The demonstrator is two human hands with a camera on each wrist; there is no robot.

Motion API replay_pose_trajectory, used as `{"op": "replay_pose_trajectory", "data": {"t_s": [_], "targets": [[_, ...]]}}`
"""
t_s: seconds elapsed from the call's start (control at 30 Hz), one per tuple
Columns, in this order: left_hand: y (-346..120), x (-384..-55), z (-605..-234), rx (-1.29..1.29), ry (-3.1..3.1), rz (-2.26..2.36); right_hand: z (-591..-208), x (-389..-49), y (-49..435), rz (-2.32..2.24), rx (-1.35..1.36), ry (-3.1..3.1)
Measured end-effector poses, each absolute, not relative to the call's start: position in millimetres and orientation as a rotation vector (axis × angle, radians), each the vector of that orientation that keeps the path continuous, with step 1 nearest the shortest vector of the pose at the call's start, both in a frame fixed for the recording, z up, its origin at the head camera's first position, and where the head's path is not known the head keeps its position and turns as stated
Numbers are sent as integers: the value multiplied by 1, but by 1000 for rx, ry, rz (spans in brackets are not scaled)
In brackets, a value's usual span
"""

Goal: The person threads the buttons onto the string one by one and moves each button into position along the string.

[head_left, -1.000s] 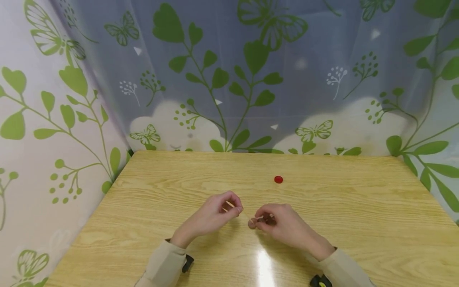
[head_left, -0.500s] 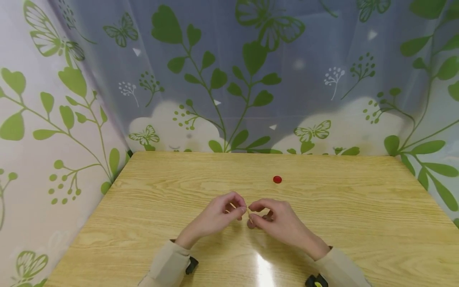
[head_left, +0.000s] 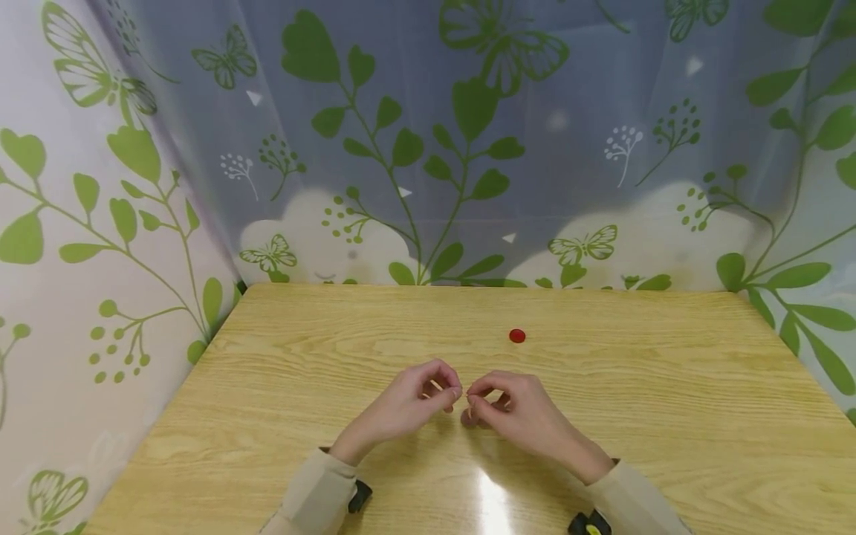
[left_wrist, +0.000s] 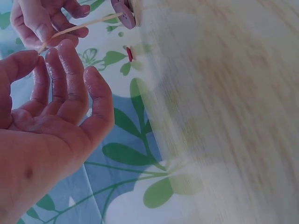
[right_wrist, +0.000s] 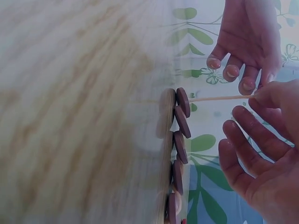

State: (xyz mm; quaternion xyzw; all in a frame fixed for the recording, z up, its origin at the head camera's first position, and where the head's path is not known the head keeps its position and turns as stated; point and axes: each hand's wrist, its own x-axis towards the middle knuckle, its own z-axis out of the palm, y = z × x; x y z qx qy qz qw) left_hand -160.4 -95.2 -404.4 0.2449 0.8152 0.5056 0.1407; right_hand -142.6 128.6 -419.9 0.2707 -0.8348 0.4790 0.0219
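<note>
A pale thin cord [right_wrist: 219, 98] rises from a row of several brown buttons [right_wrist: 181, 147] resting on the table. My right hand [head_left: 524, 409] pinches the cord between thumb and forefinger, its other fingers loosely bent. Just left of it, my left hand [head_left: 411, 401] holds its thumb and forefinger together at the cord's end, as the left wrist view shows. The fingertips of both hands almost meet. In the left wrist view, the cord passes into a hole of the nearest brown button [left_wrist: 125, 17]. From the head view, my right hand hides most of the row.
A red button [head_left: 517, 336] lies by itself on the wooden table [head_left: 334, 319], beyond my hands. Patterned curtains [head_left: 428, 148] hang behind the table and at its sides. Black bands with cameras [head_left: 591, 523] sit at my wrists.
My hands have come closer together. My right hand has let go of the buttons, opened its fingertips and pinched the cord higher up, near the left fingers.
</note>
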Motion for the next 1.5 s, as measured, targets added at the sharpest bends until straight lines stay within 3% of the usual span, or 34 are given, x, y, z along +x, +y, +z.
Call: {"op": "replay_pose_trajectory", "data": {"t_s": [0.57, 1.1, 1.5], "targets": [[-87, -164, -402, 685, 2359, 1416, -417, -141, 133, 1709, 616, -2631], [-82, -170, -403, 707, 2354, 1402, -422, -141, 138, 1563, 708, -2560], [-72, -230, -405, 733, 2487, 1326, -424, -141, 147, 1498, 634, -2585]]}}
